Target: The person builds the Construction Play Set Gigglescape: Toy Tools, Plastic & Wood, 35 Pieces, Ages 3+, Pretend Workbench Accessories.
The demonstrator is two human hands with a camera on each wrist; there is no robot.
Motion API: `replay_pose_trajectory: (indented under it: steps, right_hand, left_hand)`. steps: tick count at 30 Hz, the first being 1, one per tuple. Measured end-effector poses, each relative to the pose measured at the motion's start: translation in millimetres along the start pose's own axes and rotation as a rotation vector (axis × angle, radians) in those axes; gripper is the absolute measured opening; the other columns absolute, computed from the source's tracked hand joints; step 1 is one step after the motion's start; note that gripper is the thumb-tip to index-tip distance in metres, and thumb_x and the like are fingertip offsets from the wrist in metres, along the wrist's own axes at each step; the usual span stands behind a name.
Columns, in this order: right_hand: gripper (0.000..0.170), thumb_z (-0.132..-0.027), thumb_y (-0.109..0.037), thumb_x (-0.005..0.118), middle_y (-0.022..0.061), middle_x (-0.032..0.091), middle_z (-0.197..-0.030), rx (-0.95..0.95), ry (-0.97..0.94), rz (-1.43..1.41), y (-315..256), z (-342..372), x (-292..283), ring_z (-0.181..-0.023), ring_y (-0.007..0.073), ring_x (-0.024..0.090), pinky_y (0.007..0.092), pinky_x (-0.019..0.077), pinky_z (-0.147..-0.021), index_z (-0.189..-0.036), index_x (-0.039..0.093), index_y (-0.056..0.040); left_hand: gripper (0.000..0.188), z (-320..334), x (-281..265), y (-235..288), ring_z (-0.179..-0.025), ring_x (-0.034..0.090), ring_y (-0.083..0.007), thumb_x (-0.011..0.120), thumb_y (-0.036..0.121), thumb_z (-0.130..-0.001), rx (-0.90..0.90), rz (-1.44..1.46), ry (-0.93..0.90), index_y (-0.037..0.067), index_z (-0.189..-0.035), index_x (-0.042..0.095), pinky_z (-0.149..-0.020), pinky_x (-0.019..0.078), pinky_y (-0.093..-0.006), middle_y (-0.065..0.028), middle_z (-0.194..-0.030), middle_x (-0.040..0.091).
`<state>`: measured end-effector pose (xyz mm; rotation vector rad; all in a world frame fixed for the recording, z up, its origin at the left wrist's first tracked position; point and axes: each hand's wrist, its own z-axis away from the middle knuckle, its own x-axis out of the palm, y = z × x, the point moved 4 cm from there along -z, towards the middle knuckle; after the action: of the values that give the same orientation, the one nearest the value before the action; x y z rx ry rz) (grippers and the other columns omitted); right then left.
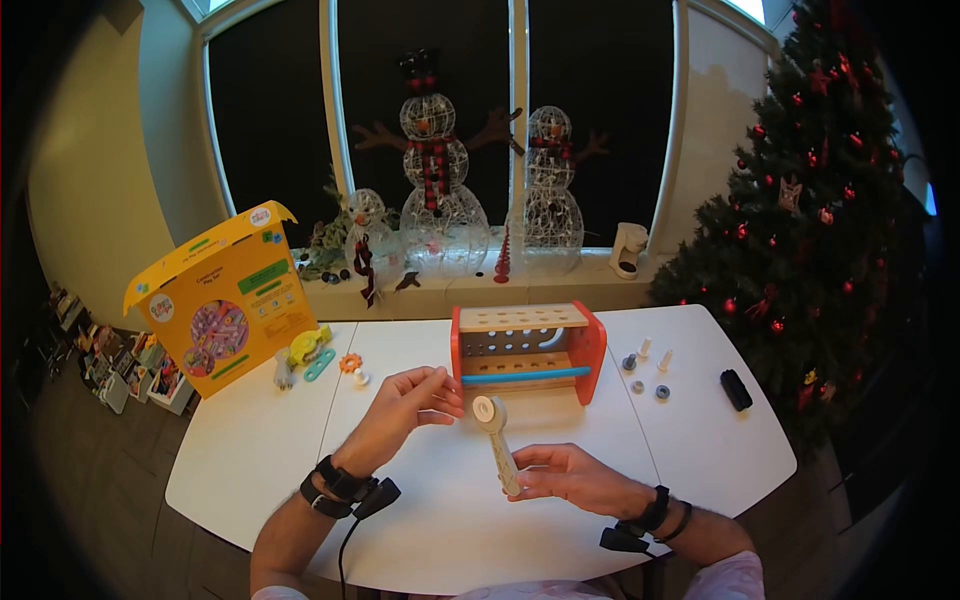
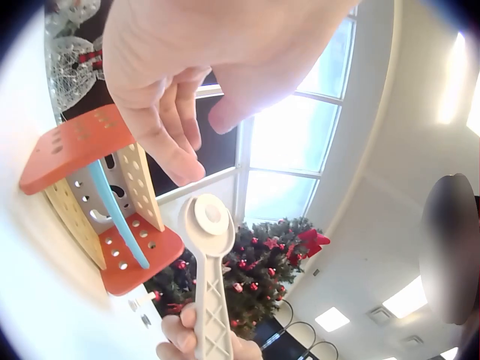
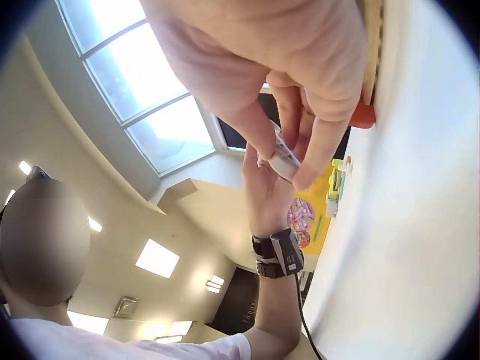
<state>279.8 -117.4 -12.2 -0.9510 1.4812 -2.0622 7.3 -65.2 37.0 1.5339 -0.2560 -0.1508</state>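
Holding a beige toy wrench

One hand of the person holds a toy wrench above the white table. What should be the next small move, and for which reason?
Probably bring the left-hand grip onto the pale round piece at the head of the wrench, to steady it: that grip looks empty and is near, while the right-hand grip holds only the other end.
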Motion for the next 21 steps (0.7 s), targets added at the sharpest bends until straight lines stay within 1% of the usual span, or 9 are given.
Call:
replay_pose_trajectory:
  steps: [1, 3, 4, 5, 7, 8, 15, 17, 21]
  right_hand:
    - [0.044, -0.113, -0.019, 0.069, 0.0121, 0.072, -0.136, 0.021, 0.009, 0.004, 2, 0, -1, -0.124, 0.02, 0.072, 0.0379, 0.056, -0.118, -0.149, 0.059, 0.0042]
    - [0.044, -0.114, -0.02, 0.068, 0.0121, 0.071, -0.135, 0.025, 0.01, -0.001, 9, -3, -6, -0.124, 0.0202, 0.072, 0.038, 0.0561, -0.118, -0.149, 0.059, 0.0048]
    - [0.045, -0.114, -0.02, 0.068, 0.0122, 0.07, -0.135, 0.028, 0.01, -0.005, 13, -4, -9, -0.125, 0.0204, 0.071, 0.0381, 0.0561, -0.119, -0.149, 0.059, 0.0055]
    - [0.045, -0.114, -0.02, 0.068, 0.0122, 0.07, -0.135, 0.026, 0.011, 0.0, 16, -5, -11, -0.125, 0.0204, 0.071, 0.0381, 0.0561, -0.119, -0.149, 0.059, 0.0055]
    - [0.039, -0.114, -0.017, 0.066, 0.0113, 0.071, -0.136, 0.053, 0.045, -0.047, 23, -7, -18, -0.127, 0.0218, 0.071, 0.0397, 0.0559, -0.12, -0.147, 0.06, 0.0029]
    - [0.039, -0.114, -0.017, 0.066, 0.0113, 0.071, -0.136, 0.049, 0.048, -0.044, 28, -9, -23, -0.127, 0.0218, 0.071, 0.0397, 0.0559, -0.12, -0.147, 0.06, 0.0029]
    - [0.041, -0.114, -0.018, 0.067, 0.0121, 0.069, -0.136, 0.101, 0.178, -0.095, 42, -19, -45, -0.129, 0.0252, 0.071, 0.0396, 0.0557, -0.12, -0.146, 0.057, 0.005]
    - [0.041, -0.114, -0.018, 0.067, 0.0124, 0.068, -0.136, 0.093, 0.205, -0.106, 45, -25, -52, -0.129, 0.0262, 0.071, 0.0396, 0.0558, -0.119, -0.145, 0.056, 0.0058]
    - [0.039, -0.113, -0.018, 0.069, 0.0129, 0.066, -0.134, 0.072, 0.259, -0.133, 46, -36, -61, -0.129, 0.028, 0.071, 0.0391, 0.0567, -0.117, -0.141, 0.057, 0.0068]
  left_hand:
    - [0.039, -7, -6, -8, -0.104, 0.078, -0.0208, 0.055, 0.036, -0.119, 0.0, 0.0, 0.0, 0.001, -0.128, 0.07, -0.097, 0.0632, -0.034, -0.011, -0.113, 0.078]
    - [0.034, -25, -24, -25, -0.12, 0.072, -0.0201, 0.064, 0.029, -0.114, 0.096, 0.005, 0.124, 0.004, -0.137, 0.064, -0.104, 0.06, -0.0352, -0.0115, -0.13, 0.071]
    - [0.044, -32, -27, -28, -0.138, 0.063, -0.022, 0.064, 0.016, -0.109, 0.083, -0.007, 0.113, 0.003, -0.151, 0.057, -0.114, 0.0534, -0.0377, -0.014, -0.153, 0.06]
    - [0.044, -40, -29, -35, -0.138, 0.063, -0.022, 0.064, 0.016, -0.109, 0.088, -0.006, 0.113, 0.003, -0.151, 0.057, -0.114, 0.0534, -0.0377, -0.014, -0.153, 0.06]
    - [0.058, -51, -27, -46, -0.142, 0.061, -0.0252, 0.057, 0.004, -0.103, 0.127, -0.15, 0.086, 0.001, -0.16, 0.051, -0.118, 0.0495, -0.0401, -0.0161, -0.149, 0.067]
    - [0.071, -55, -23, -49, -0.146, 0.059, -0.0268, 0.053, -0.002, -0.097, 0.095, -0.135, -0.004, 0.004, -0.167, 0.046, -0.12, 0.0453, -0.0403, -0.0168, -0.156, 0.064]
    - [0.071, -57, -2, -41, -0.146, 0.06, -0.0238, 0.053, -0.002, -0.098, 0.092, -0.156, -0.041, 0.005, -0.168, 0.046, -0.118, 0.0459, -0.038, -0.0168, -0.159, 0.062]
    - [0.069, -66, 0, -46, -0.147, 0.057, -0.0245, 0.058, 0.004, -0.102, 0.063, -0.156, -0.122, 0.004, -0.169, 0.043, -0.122, 0.0457, -0.0417, -0.0127, -0.168, 0.052]
    - [0.069, -71, 4, -49, -0.143, 0.062, -0.0249, 0.061, 0.005, -0.103, 0.049, -0.125, -0.102, 0.007, -0.17, 0.043, -0.116, 0.0498, -0.0395, -0.0161, -0.16, 0.061]
